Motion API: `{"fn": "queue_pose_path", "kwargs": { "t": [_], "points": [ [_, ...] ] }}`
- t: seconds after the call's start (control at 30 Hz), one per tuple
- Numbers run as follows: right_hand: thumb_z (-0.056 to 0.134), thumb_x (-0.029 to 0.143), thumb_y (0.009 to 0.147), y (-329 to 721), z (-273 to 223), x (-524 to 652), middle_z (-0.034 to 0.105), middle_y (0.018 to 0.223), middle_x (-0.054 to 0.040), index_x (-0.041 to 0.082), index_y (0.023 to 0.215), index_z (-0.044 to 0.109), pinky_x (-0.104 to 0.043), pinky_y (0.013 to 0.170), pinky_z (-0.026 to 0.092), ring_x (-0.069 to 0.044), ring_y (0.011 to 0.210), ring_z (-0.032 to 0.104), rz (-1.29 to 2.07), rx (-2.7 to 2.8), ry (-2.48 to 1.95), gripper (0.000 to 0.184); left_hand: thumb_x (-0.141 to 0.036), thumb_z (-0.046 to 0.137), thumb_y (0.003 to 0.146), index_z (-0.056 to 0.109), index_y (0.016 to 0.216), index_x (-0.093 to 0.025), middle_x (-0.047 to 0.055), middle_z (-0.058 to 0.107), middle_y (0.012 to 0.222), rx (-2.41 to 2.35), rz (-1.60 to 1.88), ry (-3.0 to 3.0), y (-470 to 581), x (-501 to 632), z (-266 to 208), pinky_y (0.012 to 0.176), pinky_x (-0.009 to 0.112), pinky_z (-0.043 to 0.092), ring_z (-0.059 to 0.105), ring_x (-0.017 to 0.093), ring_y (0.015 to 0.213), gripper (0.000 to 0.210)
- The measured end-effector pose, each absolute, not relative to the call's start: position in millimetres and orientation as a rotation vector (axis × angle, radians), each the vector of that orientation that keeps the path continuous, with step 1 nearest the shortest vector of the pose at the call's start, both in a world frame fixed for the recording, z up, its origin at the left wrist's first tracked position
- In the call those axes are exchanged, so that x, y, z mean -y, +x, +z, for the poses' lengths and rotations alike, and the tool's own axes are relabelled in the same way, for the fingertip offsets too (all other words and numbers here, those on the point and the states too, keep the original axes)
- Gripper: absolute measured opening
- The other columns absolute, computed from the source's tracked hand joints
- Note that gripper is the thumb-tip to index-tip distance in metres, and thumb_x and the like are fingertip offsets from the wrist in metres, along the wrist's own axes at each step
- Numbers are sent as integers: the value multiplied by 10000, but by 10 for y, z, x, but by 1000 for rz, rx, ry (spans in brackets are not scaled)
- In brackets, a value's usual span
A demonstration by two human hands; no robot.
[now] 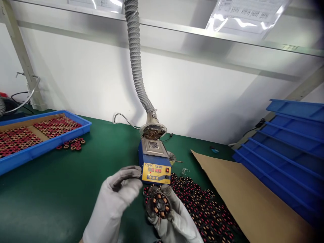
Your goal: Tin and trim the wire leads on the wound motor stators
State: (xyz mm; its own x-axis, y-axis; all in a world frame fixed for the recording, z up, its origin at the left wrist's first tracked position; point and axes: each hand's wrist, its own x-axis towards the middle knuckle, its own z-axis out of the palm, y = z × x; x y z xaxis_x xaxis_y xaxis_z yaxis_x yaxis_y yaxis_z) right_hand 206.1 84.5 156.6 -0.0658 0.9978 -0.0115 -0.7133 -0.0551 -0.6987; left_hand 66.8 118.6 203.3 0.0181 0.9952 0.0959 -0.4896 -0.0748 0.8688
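Observation:
My right hand (pixel 174 216), in a white glove with dirty grey fingertips, is closed around a small motor stator (pixel 162 205). Copper windings ring its hollow middle, which faces up toward me. To its left is my left hand (pixel 120 192), gloved too. Its fingers are curved and apart from the thumb, and nothing shows between them. Those fingertips are close to the front left corner of a blue and yellow solder pot (pixel 156 172) with a lit red display. Beside and partly beneath my right hand, many black stators with red and copper parts (pixel 199 199) lie spread out.
A ribbed exhaust hose (pixel 135 50) hangs down to a round hood (pixel 153 131) behind the solder pot. On the left, a blue tray (pixel 45 148) holds rows of stators, with loose ones (pixel 76 144) beside it. Brown cardboard (pixel 243 192) and stacked blue trays (pixel 286 152) stand right.

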Motion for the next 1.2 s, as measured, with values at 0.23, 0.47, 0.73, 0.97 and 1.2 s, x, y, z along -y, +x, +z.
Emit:
{"fn": "queue_pose_path", "kwargs": {
  "t": [0.23, 0.47, 0.73, 0.97, 1.2],
  "points": [
    [793, 316, 534, 1941, 1712, -848, 685, 863, -49, 271, 906, 650, -409, 797, 505, -252, 875, 636, 1545, 661, -601, 401, -212, 649, 677, 637, 870, -130, 81, 668, 843, -681, 1000, 1061, 775, -1090, 2060, 692, 270, 483, 603, 222, 790, 210],
    [797, 333, 533, 1972, 1603, -840, 680, 948, -41, 286, 935, 618, -393, 766, 520, -249, 899, 633, 1525, 728, -597, 443, -153, 624, 658, 673, 737, -164, 41, 670, 784, -729, 1108, 1069, 786, -1117, 1949, 660, 228, 484, 608, 188, 740, 94],
    [796, 334, 552, 2004, 1542, -832, 661, 1025, -47, 301, 966, 614, -405, 725, 541, -247, 860, 648, 1488, 759, -605, 454, -216, 705, 623, 694, 711, -190, 55, 683, 844, -712, 1476, 861, 721, -1196, 1860, 724, 218, 493, 617, 204, 823, 92],
    [810, 298, 529, 1979, 1473, -862, 679, 993, 1, 333, 943, 630, -364, 804, 506, -199, 860, 643, 1501, 616, -600, 453, -231, 679, 666, 699, 790, -176, 94, 656, 935, -795, 1200, 1184, 652, -1170, 1821, 755, 279, 510, 612, 255, 867, 138],
    [780, 340, 572, 2051, 1504, -930, 683, 950, -10, 317, 930, 636, -355, 770, 504, -207, 851, 640, 1586, 639, -627, 387, -460, 661, 716, 702, 812, -252, 93, 576, 1149, -909, 1265, 1400, 631, -946, 1646, 822, 299, 492, 549, 297, 1031, 232]
  ]
}}
